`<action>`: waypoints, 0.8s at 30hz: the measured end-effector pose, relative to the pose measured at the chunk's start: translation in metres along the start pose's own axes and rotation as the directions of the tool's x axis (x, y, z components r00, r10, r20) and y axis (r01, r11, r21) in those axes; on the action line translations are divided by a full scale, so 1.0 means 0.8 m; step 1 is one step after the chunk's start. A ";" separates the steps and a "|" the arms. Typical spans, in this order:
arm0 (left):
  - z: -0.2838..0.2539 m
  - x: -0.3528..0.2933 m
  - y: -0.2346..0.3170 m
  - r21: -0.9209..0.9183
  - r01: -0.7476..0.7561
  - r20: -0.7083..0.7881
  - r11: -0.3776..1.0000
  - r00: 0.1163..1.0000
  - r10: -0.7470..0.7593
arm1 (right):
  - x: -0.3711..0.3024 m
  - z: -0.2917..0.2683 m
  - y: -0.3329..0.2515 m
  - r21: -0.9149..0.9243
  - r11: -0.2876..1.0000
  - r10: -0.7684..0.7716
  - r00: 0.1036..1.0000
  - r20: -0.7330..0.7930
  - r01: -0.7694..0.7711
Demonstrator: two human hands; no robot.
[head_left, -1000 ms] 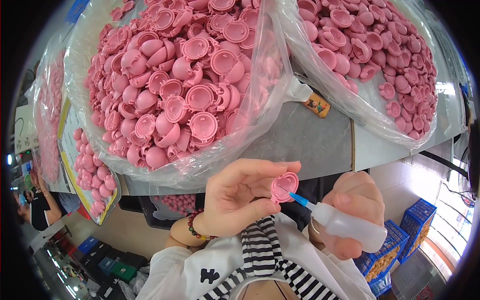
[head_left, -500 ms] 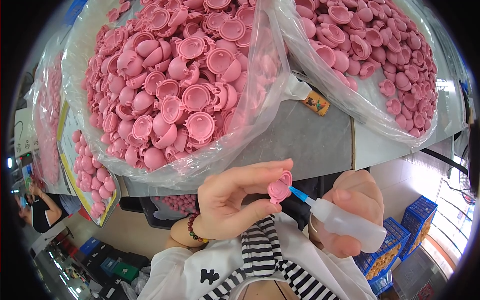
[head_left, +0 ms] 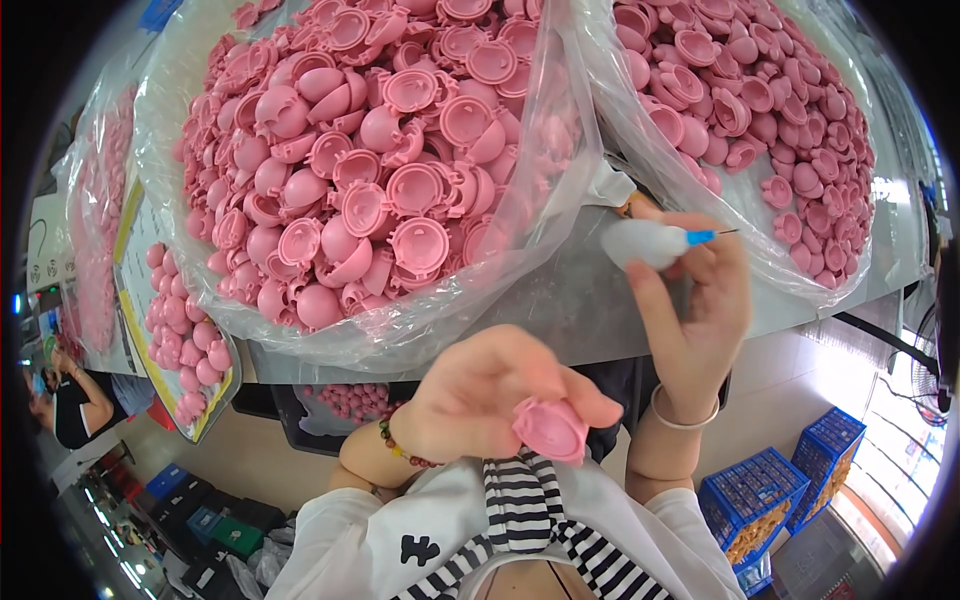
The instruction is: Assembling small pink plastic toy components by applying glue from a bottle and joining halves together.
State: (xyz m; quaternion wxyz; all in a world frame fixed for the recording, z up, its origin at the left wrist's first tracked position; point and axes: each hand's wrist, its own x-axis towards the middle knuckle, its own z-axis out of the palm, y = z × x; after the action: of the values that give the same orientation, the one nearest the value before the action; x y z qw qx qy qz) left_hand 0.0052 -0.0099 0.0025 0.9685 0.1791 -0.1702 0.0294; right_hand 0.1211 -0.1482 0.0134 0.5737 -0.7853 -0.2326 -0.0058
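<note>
Between the thumb and fingers of my left hand (head_left: pixel 490 395) is a pink plastic half-shell (head_left: pixel 552 430), held in front of my chest with its hollow side partly in view. My right hand (head_left: pixel 700 300) is raised over the table near the gap between two bags, its fingers around a white squeeze bottle (head_left: pixel 640 246). The bottle lies on its side in the grip, its blue needle tip (head_left: pixel 698 238) pointing right. Just behind the right fingers, a small orange-brown item (head_left: pixel 632 203) is mostly covered.
A large clear plastic bag (head_left: pixel 300 345) heaped with pink half-shells fills the table's left; another heaped bag (head_left: pixel 845 285) stands right. Pink balls lie on a yellow-edged tray (head_left: pixel 215 420) at left. Below the table edge is a dark bin (head_left: pixel 310 435). Blue crates (head_left: pixel 750 500) stand at lower right.
The right hand has lifted the bottle away from the half-shell, up and over the table, and its tip now points right. The left hand has lowered slightly and tilted the half-shell.
</note>
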 end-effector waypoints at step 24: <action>0.001 -0.001 0.001 0.209 0.240 -0.215 0.948 0.957 -0.195 | 0.088 -0.124 0.024 -0.416 0.908 -0.046 0.979 -0.200 -0.043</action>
State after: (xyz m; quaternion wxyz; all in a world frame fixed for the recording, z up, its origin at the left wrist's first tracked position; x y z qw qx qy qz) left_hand 0.0045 -0.0090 0.0033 0.9500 0.3054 -0.0505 -0.0410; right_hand 0.2164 -0.2170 0.0490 0.4131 -0.8849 -0.1660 -0.1370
